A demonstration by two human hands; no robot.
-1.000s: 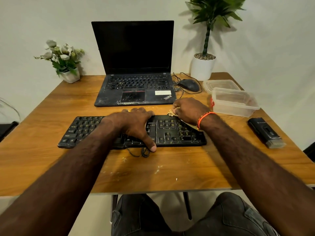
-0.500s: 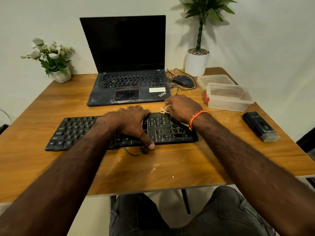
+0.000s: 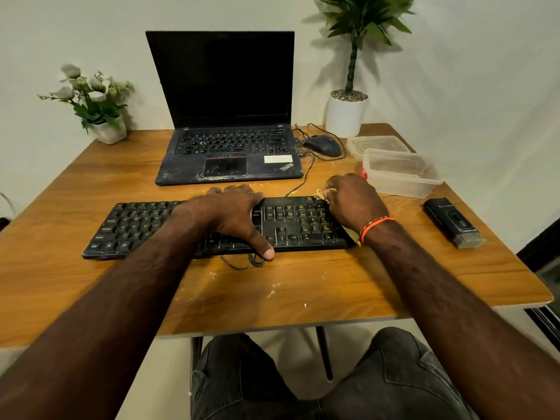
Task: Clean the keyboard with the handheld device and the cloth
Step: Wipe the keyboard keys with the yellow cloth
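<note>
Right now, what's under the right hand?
The right hand covers the keyboard's numpad corner and pinches a small tan cloth that peeks out at its fingertips. The keys beneath are hidden.

Black keyboard (image 3: 136, 225) flat, black handheld device (image 3: 451, 222) right, possibly cloth (image 3: 319, 194)

Both hands forward: left hand (image 3: 233, 216) flat, right hand (image 3: 353, 201) curled.
</note>
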